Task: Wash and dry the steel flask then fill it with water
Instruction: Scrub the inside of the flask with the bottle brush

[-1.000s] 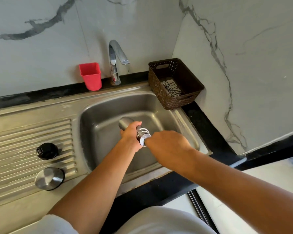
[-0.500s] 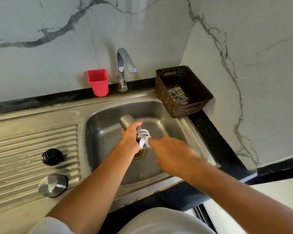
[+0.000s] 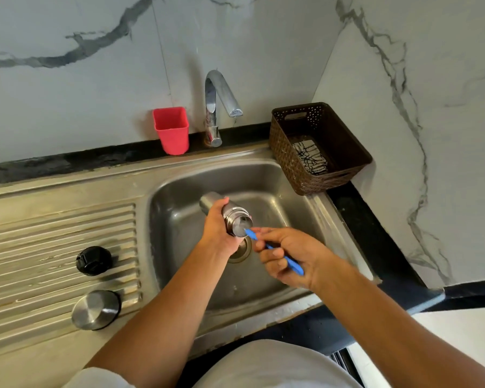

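The steel flask [image 3: 230, 217] is held tilted above the sink basin [image 3: 157, 197], over the drain. Its cylindrical body is wrapped by the curled fingers of the left hand [image 3: 217, 231], and its open threaded mouth is turned toward the right hand [image 3: 289, 256]. A thin blue plastic handle [image 3: 291, 266] is pinched in the right fingers, its tip at the flask's mouth. At the sink's back right corner, a patterned cloth [image 3: 310, 158] is held in a brown woven basket [image 3: 345, 152]. A black cap [image 3: 93, 260] and a domed steel lid [image 3: 95, 309] are laid on the ridged drainboard [image 3: 39, 233].
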